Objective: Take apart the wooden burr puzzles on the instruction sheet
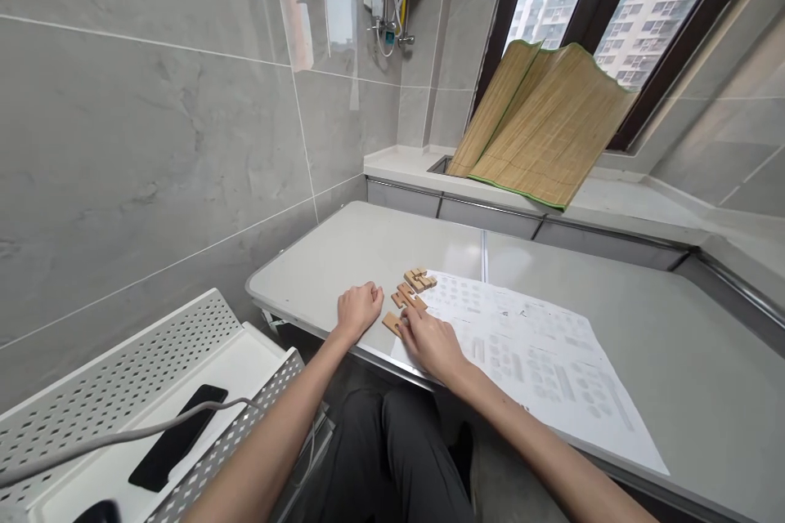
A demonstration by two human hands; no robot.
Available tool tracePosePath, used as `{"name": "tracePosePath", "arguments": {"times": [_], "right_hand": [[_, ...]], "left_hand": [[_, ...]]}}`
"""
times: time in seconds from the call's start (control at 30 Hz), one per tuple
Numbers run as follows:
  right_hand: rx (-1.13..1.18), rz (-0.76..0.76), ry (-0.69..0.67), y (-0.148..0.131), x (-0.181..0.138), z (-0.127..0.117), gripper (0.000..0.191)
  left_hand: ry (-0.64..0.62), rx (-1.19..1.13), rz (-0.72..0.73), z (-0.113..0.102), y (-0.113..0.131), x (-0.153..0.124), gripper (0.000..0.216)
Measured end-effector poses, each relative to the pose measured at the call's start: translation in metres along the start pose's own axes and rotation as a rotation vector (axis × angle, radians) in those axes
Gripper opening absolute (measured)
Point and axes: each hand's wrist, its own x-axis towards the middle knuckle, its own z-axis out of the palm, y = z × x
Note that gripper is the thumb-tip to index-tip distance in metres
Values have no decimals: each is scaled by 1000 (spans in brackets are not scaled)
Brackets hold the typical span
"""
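Note:
My right hand (432, 341) is closed, with its thumb and fingertips on a flat wooden puzzle piece (391, 322) that has a notch cut in it. Just beyond the fingertips lie notched wooden pieces (408, 295) on the table. Farther back is a small cluster of similar wooden blocks (420, 279), set close together. My left hand (359, 310) rests on the tabletop as a loose fist, to the left of the pieces and apart from them. Its palm side is hidden, and nothing shows in it.
A large printed white sheet (521, 343) lies on the pale table (662, 343), under my right forearm. At lower left, a white perforated rack (202, 343) holds a black phone (181, 433) and a grey cable (123, 440). A bamboo mat (545, 127) leans by the window.

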Motion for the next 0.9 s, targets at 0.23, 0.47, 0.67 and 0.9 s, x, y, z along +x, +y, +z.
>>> {"name": "tracePosePath", "arguments": {"times": [0.23,0.47,0.67,0.9], "right_hand": [[-67,-40,166,9,-14,21,22],[-1,66,198,14,-4,22,15],[6,88,230,18,-3,21,13],[438,76,253,42,-40,5,27]], "left_hand": [[6,-47,24,7,-1,0,40],[6,-65,25,5,-2,-3,39],[1,-77,28,4,-2,-5,37],[2,-92,29,5,-2,-6,37]]}}
